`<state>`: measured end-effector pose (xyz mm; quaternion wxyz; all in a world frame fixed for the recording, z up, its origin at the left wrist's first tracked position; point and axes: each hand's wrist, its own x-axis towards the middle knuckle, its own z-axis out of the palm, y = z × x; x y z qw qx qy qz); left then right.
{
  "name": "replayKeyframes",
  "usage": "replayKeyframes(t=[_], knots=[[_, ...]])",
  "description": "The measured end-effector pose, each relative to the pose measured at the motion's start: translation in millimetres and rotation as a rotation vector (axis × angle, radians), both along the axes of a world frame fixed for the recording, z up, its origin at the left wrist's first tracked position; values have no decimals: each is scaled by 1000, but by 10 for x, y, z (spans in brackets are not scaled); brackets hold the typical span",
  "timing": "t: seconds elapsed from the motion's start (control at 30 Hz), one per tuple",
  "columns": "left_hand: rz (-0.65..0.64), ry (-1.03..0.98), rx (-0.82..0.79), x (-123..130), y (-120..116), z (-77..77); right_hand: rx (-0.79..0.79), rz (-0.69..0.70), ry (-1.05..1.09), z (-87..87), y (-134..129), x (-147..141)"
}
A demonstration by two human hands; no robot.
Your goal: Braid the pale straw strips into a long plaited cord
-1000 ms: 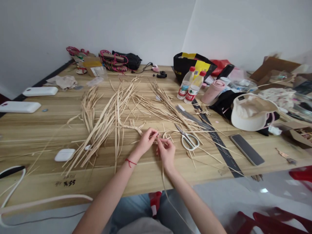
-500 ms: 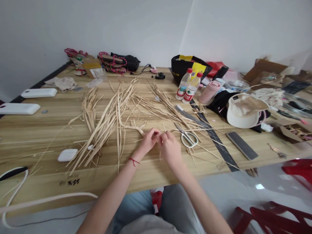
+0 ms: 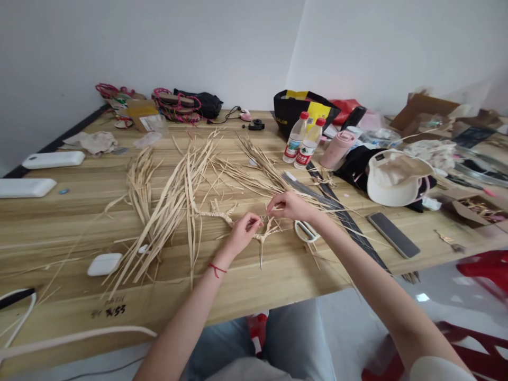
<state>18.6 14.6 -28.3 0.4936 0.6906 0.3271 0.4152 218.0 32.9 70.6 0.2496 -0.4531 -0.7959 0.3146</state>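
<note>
A thin braid of pale straw [image 3: 215,214] runs along the tabletop into my left hand [image 3: 243,232], whose fingers are closed on it. Beyond these fingers, loose straw ends [image 3: 260,239] fan out toward me and to the right. My right hand [image 3: 290,205] is raised just to the right, thumb and fingertips pinched together at a straw strand. Under the right wrist lie scissors [image 3: 306,232]; only the light handles show, the blades are hidden. Long straw strips [image 3: 174,190] lie left of the braid, and another straw bundle [image 3: 257,172] lies behind my right hand.
Two water bottles [image 3: 305,145], a pink cup [image 3: 337,150] and a black bag [image 3: 283,111] stand at the back. A cream cap [image 3: 392,177] and a phone [image 3: 392,234] lie to the right. A white case [image 3: 104,264] lies left, near a pale cable [image 3: 99,334].
My right hand has moved away from the left, up and to the right, over the scissors. The left hand keeps its place on the braid, and straw ends below it now show.
</note>
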Motion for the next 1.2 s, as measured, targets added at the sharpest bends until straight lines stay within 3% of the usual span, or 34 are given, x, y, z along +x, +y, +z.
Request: replayKeyframes(t=[0.17,0.27,0.53,0.67,0.77,0.9,1.07,1.2], knots=[[-5,42,45,3,-14,15,-68,-15,-61,66,-70,-2],[35,125,156,-10,-31,51,-137,-77,-47,71,-146,-42],[134,279,477,-26,-78,88,-851,-293,363,35,-321,-277],[188,306,571,-30,-70,78,-1075,-341,546,-32,-390,-369],[229,310,617,-47,-50,69,-1074,-413,721,-144,-484,-444],[283,297,658,-69,-29,56,-938,-550,929,-295,-593,-556],[264,323,700,-82,-37,58,-740,-543,1043,-369,-604,-683],[262,343,739,-80,-39,65,-739,-571,1119,-384,-594,-719]])
